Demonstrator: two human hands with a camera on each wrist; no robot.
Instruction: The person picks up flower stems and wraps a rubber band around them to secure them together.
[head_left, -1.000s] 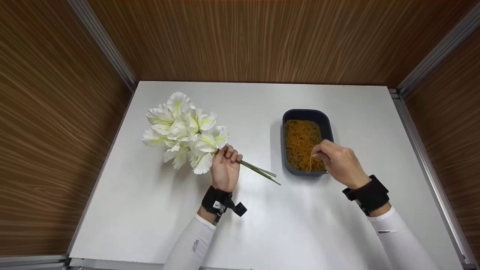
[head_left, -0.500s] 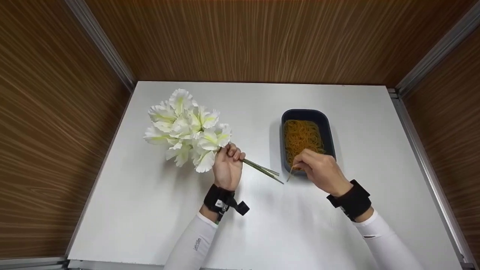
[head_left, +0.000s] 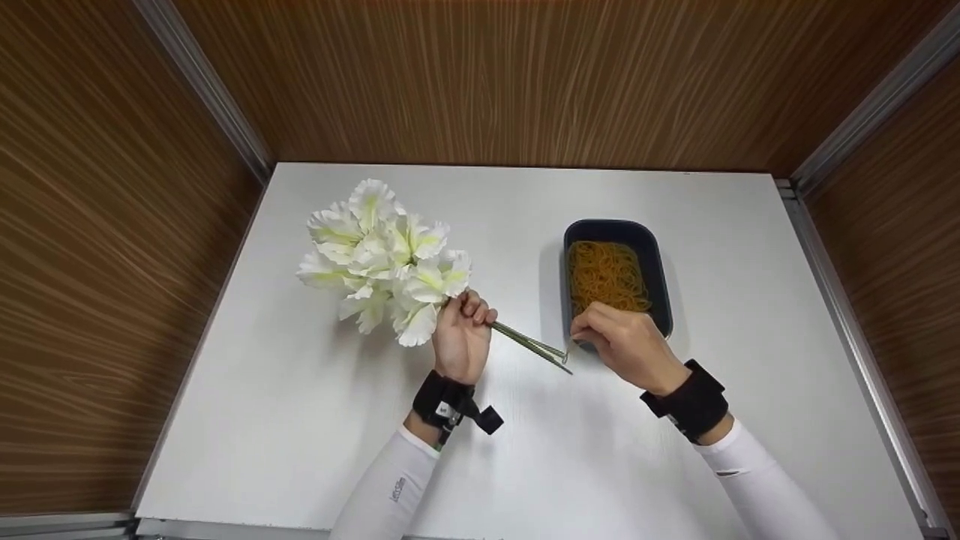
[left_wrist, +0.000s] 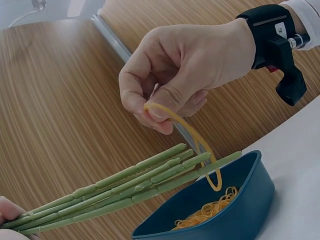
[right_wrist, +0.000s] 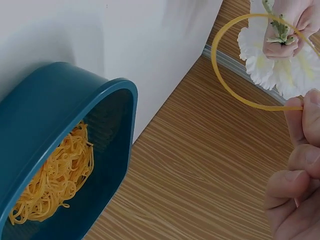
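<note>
My left hand [head_left: 463,337] grips a bunch of white artificial flowers [head_left: 386,262] by the green stems [left_wrist: 135,185], just below the blooms. The blooms point to the far left and the bare stem ends to the right. My right hand [head_left: 630,345] pinches a yellow rubber band [right_wrist: 214,55] between thumb and fingertips, at the stem ends. In the left wrist view the band hangs as a narrow loop overlapping the stem tips; I cannot tell whether any stem passes through it. In the right wrist view the loop stands round and slack.
A dark blue rectangular container [right_wrist: 40,110] stands on the white table [head_left: 247,420], under and beyond my right hand. Inside lies a heap of yellow rubber bands [head_left: 607,277]. Wood-grain panels [head_left: 480,82] enclose the table at the back and sides.
My right hand has drawn the rubber band out of the container and moved left to the stem ends. My left hand and the flowers have shifted slightly right.
</note>
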